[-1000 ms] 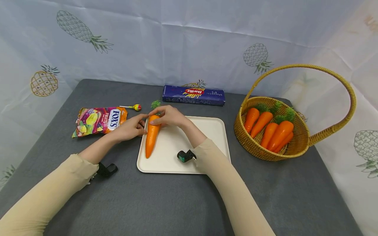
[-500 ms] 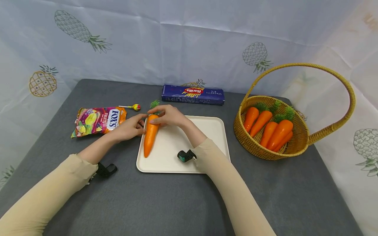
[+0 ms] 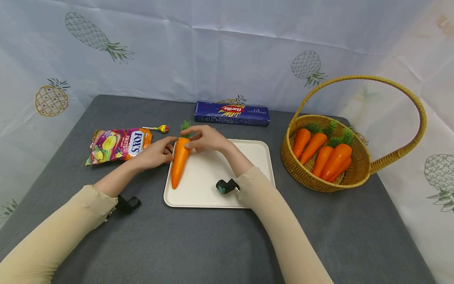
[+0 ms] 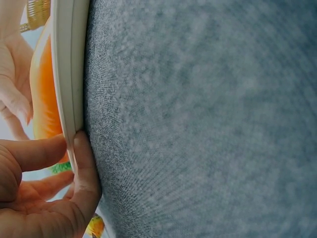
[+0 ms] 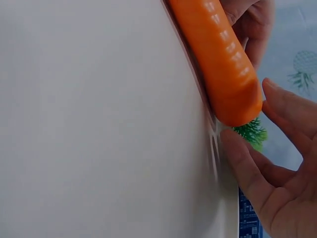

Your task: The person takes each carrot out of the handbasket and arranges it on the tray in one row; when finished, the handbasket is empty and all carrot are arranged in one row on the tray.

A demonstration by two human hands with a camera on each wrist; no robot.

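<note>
A large orange carrot (image 3: 180, 163) with a green leafy top lies lengthwise on the left side of a cream tray (image 3: 220, 177). My left hand (image 3: 155, 155) is at the tray's left edge; in the left wrist view its thumb and fingers pinch the tray rim (image 4: 71, 64). Beside the carrot's thick end is my right hand (image 3: 207, 139). In the right wrist view that hand (image 5: 282, 173) has its thumb and fingers spread apart around the end of the carrot (image 5: 218, 59), with a small gap visible between them.
A wicker basket (image 3: 291, 165) with a tall handle holds several carrots on the right. A blue spaghetti box (image 3: 231, 114) lies behind the tray. To the left are a candy bag (image 3: 120, 145) and a lollipop (image 3: 164, 128) on the dark grey table (image 3: 159, 244).
My right hand has loosened from the carrot and shifted slightly right. The carrot's body has moved a little left toward the tray's edge. My left hand stays at the rim.
</note>
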